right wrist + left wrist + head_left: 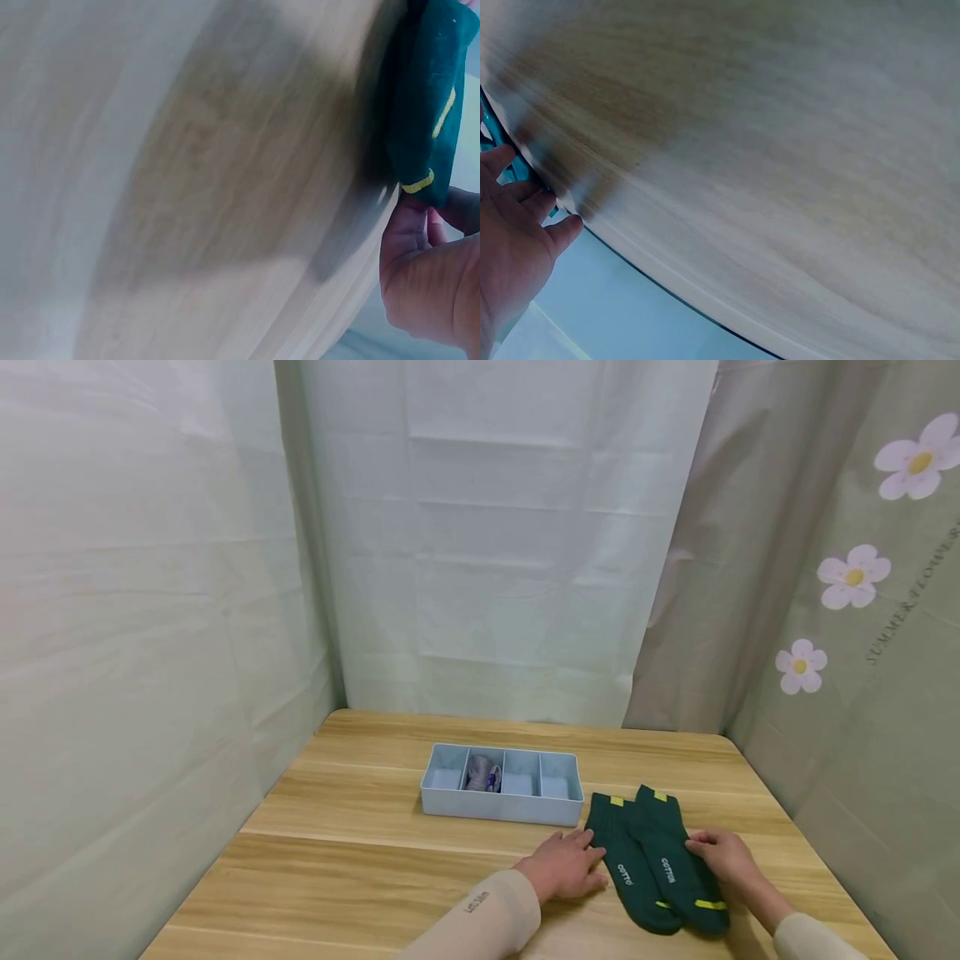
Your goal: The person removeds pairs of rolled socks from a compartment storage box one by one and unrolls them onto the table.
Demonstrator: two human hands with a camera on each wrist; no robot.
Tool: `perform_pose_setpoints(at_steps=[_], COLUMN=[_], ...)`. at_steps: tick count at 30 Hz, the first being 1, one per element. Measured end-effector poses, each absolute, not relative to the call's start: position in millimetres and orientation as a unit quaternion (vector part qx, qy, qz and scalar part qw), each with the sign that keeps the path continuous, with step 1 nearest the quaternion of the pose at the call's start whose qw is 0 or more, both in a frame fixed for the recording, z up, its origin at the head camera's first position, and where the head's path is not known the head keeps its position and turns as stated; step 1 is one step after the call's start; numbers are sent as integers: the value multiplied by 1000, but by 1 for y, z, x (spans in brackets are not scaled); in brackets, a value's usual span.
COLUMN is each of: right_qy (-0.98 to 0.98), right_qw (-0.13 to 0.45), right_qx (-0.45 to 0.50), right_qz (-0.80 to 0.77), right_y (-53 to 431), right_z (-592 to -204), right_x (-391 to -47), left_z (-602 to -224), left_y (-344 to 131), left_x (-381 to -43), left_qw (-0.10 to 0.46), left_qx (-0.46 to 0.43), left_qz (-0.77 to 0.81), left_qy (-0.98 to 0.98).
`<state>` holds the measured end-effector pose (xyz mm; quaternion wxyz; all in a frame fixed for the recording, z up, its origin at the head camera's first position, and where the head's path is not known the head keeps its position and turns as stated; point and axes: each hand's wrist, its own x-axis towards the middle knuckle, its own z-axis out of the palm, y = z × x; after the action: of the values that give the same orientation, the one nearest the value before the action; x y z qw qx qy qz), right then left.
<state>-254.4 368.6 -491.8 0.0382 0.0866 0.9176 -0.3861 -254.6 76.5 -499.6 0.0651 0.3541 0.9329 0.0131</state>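
Observation:
Two dark green socks with yellow marks and white lettering lie overlapping on the table in the head view, the left sock [628, 885] partly under the right sock [663, 835]. My left hand [568, 865] rests with fingers spread at the left sock's outer edge, fingertips right at the fabric. At the right sock's outer edge, my right hand [726, 857] pinches the fabric between thumb and fingers. The right wrist view shows this hand [424, 277] at the green sock fabric [427, 97]. In the left wrist view, the left hand's [514, 247] fingers are loosely extended.
A pale blue divided box [502, 807] stands behind the socks, slightly left. One of its compartments holds a greyish-purple rolled bundle [477, 773]. Cloth curtains [487, 568] enclose the wooden table [337, 860] at the back and both sides.

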Motion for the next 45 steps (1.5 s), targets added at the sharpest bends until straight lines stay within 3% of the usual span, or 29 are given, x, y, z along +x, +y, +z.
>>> perform_pose_setpoints(at_steps=[27,45], right_qy=[919,938], right_qw=[63,38], right_qx=[127,130], right_qz=[-368,-319], right_y=[395,400], right_z=[-498,-489], right_x=[-242,-242], left_z=[-499,-499], left_y=[79,80], left_x=[-257,-258], left_qw=[76,77], left_qx=[349,350], left_qz=[15,13], left_qy=[934,934])
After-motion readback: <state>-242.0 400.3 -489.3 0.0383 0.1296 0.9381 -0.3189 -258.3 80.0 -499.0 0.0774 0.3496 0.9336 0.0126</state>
